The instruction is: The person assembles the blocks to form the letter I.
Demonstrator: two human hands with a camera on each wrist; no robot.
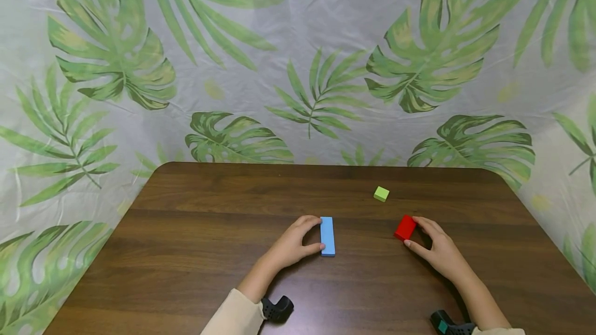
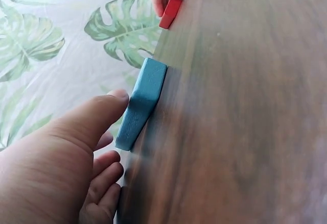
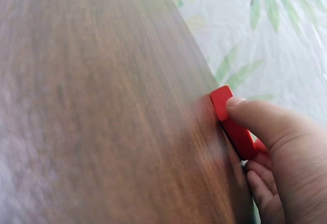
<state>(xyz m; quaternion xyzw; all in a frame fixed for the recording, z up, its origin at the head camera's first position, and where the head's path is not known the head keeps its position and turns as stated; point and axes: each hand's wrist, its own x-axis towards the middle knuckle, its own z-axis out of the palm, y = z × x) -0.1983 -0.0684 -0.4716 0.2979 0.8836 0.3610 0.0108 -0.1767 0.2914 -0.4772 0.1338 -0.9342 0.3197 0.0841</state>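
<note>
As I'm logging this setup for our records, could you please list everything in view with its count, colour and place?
Table: one, dark brown, across the lower part of the head view
Leaf-print sheet: one, pale grey with green leaves, behind the table
Blue block: one, blue, on the table, leftmost block
Red block: one, red, on the table, rightmost block
Green block: one, light green, on the table, farthest block
Wrist devices: two, mostly black, one at each wrist
Sleeves: two, beige, on the forearms
Left hand: one, bare, pinching the blue block
Right hand: one, bare, pinching the red block
</note>
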